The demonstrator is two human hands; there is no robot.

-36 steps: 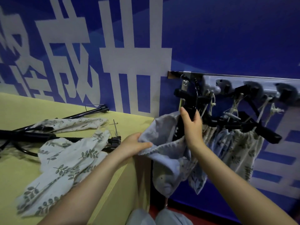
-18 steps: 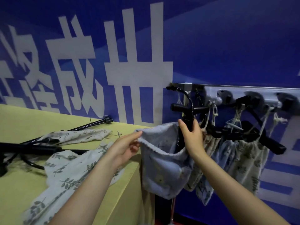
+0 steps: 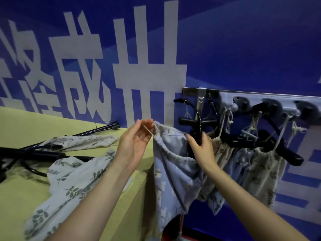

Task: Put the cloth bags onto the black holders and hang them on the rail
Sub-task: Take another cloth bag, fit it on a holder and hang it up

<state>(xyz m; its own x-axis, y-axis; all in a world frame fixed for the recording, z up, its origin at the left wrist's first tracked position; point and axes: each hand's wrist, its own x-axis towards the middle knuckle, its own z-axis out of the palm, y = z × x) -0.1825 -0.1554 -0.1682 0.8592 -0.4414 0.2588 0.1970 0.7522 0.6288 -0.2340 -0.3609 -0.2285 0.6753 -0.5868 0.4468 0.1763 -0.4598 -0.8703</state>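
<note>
A light blue cloth bag (image 3: 173, 164) hangs from a black holder (image 3: 196, 126) whose hook sits at the left end of the metal rail (image 3: 251, 94). My left hand (image 3: 137, 141) pinches the bag's drawstring at its upper left corner. My right hand (image 3: 201, 150) grips the stem of the black holder at the bag's right side. Several other cloth bags (image 3: 260, 167) hang on black holders (image 3: 278, 148) further right along the rail. Two leaf-print bags (image 3: 69, 180) lie on the yellow table.
The yellow table (image 3: 20, 197) ends beside the hanging bag. Spare black holders (image 3: 34, 153) lie on the table at the left. A blue wall (image 3: 243, 49) with large white characters stands behind everything.
My left hand rose from the bag's rim to its upper corner and now pinches the drawstring. The view shifted slightly; my right hand stayed on the holder.
</note>
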